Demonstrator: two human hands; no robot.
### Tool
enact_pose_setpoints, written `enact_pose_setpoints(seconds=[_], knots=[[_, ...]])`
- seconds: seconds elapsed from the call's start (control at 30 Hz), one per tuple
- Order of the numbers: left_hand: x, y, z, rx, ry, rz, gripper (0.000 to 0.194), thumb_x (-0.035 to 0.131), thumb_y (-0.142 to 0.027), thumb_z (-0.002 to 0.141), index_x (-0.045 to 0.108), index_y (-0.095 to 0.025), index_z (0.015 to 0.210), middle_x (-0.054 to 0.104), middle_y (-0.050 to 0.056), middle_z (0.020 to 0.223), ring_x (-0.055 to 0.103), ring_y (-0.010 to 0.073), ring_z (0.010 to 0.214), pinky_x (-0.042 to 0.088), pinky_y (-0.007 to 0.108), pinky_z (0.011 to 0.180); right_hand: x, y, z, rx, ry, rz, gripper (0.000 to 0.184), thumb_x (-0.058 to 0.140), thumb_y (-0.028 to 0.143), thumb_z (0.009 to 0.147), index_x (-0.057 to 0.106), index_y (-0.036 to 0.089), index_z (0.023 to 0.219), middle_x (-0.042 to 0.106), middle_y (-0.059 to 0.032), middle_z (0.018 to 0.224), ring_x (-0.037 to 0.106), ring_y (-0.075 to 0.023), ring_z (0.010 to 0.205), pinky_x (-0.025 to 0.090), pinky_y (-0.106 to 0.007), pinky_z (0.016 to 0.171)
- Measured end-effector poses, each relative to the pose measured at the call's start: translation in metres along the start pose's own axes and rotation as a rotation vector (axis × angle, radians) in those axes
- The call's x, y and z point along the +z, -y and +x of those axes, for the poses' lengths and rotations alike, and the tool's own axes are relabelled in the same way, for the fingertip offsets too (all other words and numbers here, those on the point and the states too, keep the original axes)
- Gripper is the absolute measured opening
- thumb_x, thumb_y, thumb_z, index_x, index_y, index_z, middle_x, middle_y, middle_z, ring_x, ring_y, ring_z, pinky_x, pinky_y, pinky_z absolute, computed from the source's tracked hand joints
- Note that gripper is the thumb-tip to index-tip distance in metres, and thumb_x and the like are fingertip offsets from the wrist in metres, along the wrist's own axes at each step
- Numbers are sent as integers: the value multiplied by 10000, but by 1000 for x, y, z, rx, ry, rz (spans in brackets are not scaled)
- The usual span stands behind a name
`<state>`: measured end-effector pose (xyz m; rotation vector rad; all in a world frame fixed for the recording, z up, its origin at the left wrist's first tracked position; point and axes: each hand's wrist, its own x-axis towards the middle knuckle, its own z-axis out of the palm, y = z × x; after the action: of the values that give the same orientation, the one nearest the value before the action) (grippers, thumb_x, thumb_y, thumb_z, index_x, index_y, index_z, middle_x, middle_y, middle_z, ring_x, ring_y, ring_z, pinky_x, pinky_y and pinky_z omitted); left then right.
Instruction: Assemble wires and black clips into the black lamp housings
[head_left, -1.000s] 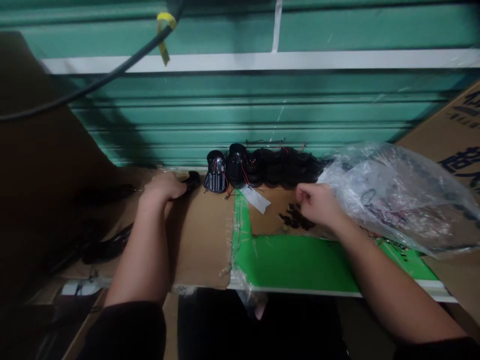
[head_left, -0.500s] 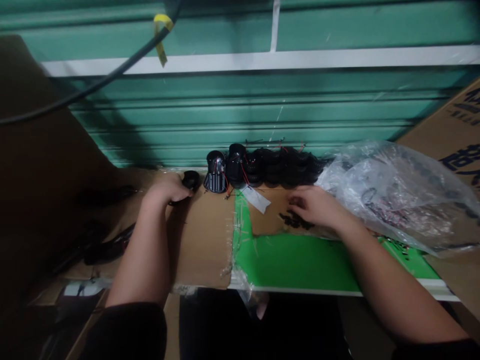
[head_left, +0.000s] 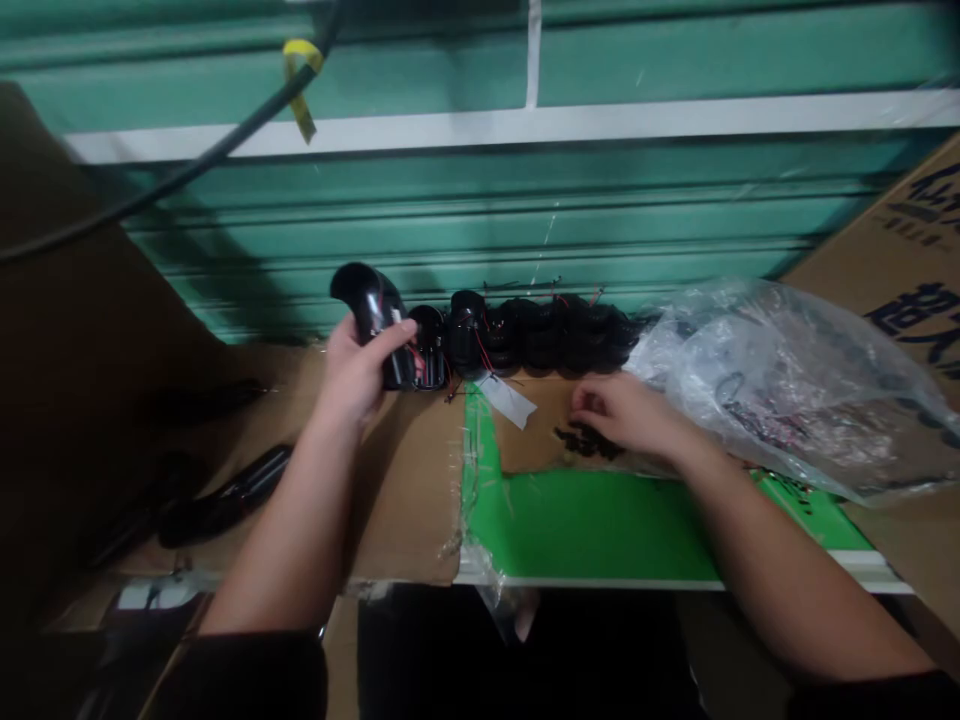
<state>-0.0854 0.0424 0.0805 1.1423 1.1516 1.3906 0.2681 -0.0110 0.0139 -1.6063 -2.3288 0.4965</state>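
Lifted since the earlier frame: curved, glossy black casing [head_left: 369, 303], red wire [head_left: 417, 361] showing, gripped by left hand [head_left: 355, 372], ten o'clock. Right hand [head_left: 616, 408] curled beside small dark pieces [head_left: 586, 440], four o'clock; whether anything is pinched cannot be told. Wires [head_left: 784, 425] held in clear bag [head_left: 757, 335], three o'clock.

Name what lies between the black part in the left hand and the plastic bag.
From the held black part to the plastic bag, the head view shows a row of black parts along the green wall, with a white slip in front.
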Motion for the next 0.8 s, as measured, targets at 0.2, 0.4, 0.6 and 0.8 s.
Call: enact_pose_setpoints(seconds=[0.2, 0.4, 0.6, 0.8], knots=[[53, 23, -58, -321, 376, -253, 500, 820, -425, 709, 567, -138, 1031, 632, 19, 779, 641, 164, 546, 532, 302, 479, 1, 19, -3, -39, -87, 213, 135, 664, 325, 1017, 680, 195, 981, 672, -1, 816, 578, -140, 687, 392, -281, 621], [75, 63, -82, -586, 450, -360, 447, 718, -424, 745, 554, -126, 1036, 655, 53, 791, 673, 211, 577, 539, 322, 514, 17, 28, -4, -41, -78, 588, 207, 671, 379, 1013, 617, 181, 990, 659, -17, 806, 609, -144, 683, 446, -260, 598], [78, 78, -83, -600, 434, -287, 505, 759, -446, 698, 523, -159, 1040, 662, 36, 767, 662, 217, 550, 528, 330, 490, 18, 37, -5, 32, -66, 825, 291, 772, 405, 926, 611, 166, 960, 618, -13, 731, 573, -129, 586, 455, -239, 513], [78, 81, -80, -596, 411, -331, 496, 747, -472, 717, 545, -146, 1031, 659, 41, 763, 654, 196, 554, 537, 325, 517, 19, 38, 2, 42, -87, 1034, 387, 838, 421, 882, 633, 164, 1085, 646, -24, 855, 618, -128, 608, 528, -237, 510]])
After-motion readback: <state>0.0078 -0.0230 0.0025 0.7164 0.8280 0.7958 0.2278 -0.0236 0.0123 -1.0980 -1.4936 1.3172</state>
